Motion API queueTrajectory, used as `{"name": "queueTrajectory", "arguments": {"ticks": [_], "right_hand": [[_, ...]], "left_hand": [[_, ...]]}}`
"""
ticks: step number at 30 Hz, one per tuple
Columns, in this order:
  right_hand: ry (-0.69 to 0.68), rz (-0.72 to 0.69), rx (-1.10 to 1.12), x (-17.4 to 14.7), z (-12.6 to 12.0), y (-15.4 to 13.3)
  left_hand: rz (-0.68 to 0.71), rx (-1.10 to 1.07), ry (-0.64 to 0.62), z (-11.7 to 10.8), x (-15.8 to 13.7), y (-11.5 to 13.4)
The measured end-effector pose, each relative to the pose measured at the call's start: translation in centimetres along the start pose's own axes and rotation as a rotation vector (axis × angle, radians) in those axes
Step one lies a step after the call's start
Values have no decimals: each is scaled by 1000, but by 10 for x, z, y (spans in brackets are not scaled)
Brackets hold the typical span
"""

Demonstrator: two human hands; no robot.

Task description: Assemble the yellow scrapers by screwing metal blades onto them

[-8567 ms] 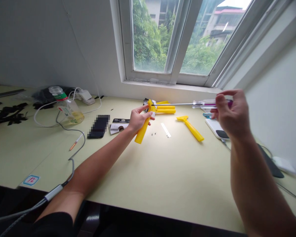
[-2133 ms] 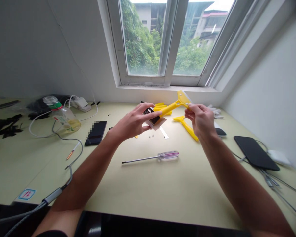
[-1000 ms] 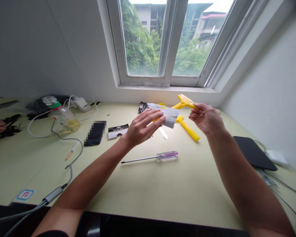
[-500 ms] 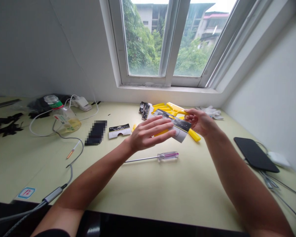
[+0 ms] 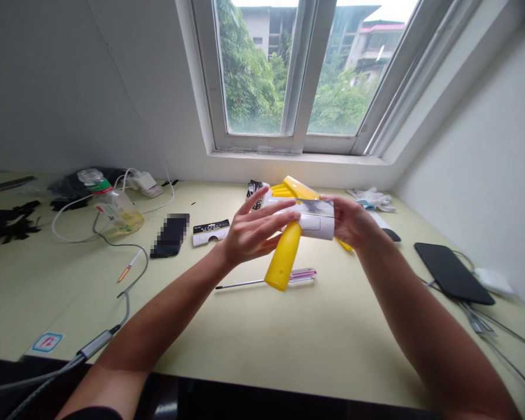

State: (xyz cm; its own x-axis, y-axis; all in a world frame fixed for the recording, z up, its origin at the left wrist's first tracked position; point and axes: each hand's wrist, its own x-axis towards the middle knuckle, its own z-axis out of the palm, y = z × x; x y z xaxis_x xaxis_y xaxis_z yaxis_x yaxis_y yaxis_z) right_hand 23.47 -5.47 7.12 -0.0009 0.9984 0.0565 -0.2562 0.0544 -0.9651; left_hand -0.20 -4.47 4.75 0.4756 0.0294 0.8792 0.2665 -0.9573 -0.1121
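Note:
My left hand (image 5: pixel 256 230) has its fingers laid along a printed packaging card (image 5: pixel 317 219), the thumb below. At the card's right end my right hand (image 5: pixel 352 221) is closed, its thumb by the wide head of a yellow plastic tool (image 5: pixel 282 259); its fingertips are partly hidden. The tool's thick handle points down toward me, and the card curves across it. Beneath the handle a screwdriver (image 5: pixel 304 275) with a clear and purple grip lies on the table. Behind my hands are more yellow handles (image 5: pixel 280 190), partly covered.
Left of my hands lie another card (image 5: pixel 210 232), a blurred-out dark object (image 5: pixel 170 235) and a tilted bottle (image 5: pixel 118 207) among cables. To the right are white gloves (image 5: pixel 376 198), a dark-ended flat item (image 5: pixel 389 230) and a black phone (image 5: pixel 452 273) with cables.
The yellow tool's handle has swung out toward me below the card. The card has turned from flat to curved across it, and my left fingers now press on it.

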Motion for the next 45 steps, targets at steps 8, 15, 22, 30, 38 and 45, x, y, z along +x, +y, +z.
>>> {"name": "queueTrajectory", "arguments": {"ticks": [8,15,22,30,38,45], "right_hand": [[-190,118,2,-15,17,-1],[-119,70,5,-12,16,-2],[-190,111,-42,-15,21,-2],[-223,68,87,-11,28,23],[11,-73,46,-1,21,22],[-113,-132,-204,-14,24,9]], "left_hand": [[90,225,-25,0,-5,-5],[-7,213,-23,-2,-9,-9],[-45,276,31,-3,-13,-22],[6,380,-78,10,-13,-15],[-51,275,-222,9,-15,-22],[-391,-108,-52,-21,13,-9]]}}
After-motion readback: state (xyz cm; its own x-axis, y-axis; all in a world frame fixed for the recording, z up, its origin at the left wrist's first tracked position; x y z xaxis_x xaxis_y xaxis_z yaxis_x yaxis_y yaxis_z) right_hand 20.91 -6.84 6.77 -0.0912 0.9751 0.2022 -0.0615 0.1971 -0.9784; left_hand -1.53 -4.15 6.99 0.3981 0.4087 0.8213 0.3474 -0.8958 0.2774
